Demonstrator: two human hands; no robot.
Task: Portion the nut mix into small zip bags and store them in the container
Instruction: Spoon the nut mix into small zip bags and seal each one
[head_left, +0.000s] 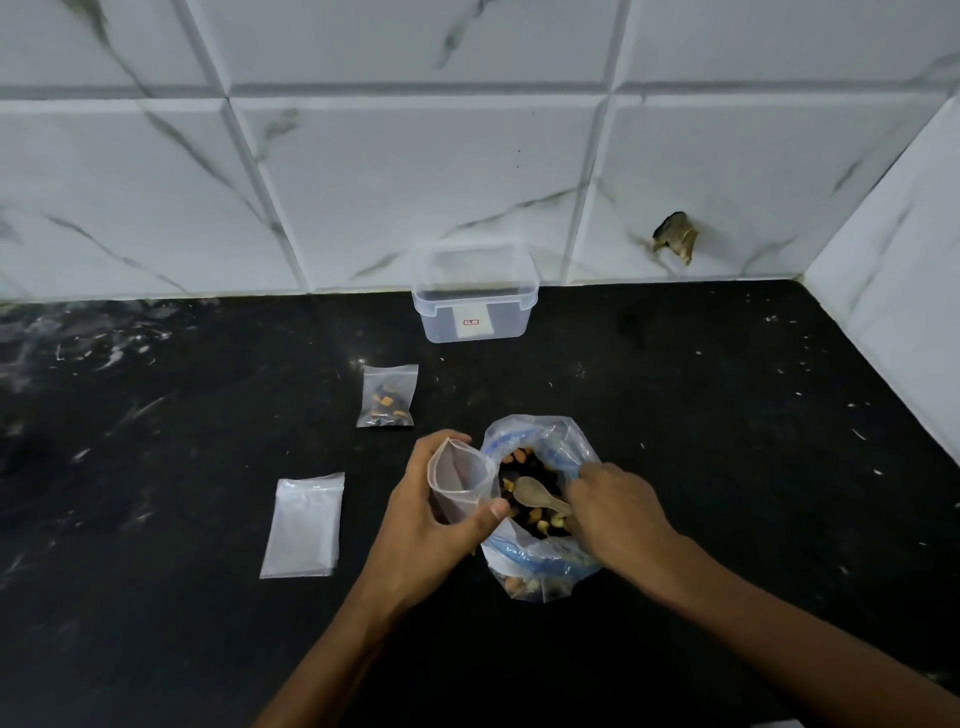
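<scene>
Near the counter's (727, 415) front edge the left hand (436, 514) grips an open small zip bag (457, 483) beside the nut mix bag (540, 504), where the right hand (613, 514) holds a spoon (535, 496), with the container (475, 293) at the back edge.

A black stone countertop (727, 415) fills the lower part of the view, its dark surface flecked with pale streaks and specks, thickest toward the far left. Behind it rises a wall of large white marble-look tiles (415, 171) with grey veins and grey grout lines. A second tiled wall (893, 291) meets it at the right, forming a corner. Low on the back wall, right of centre, a ragged brownish hole (675, 236) breaks one tile.
</scene>
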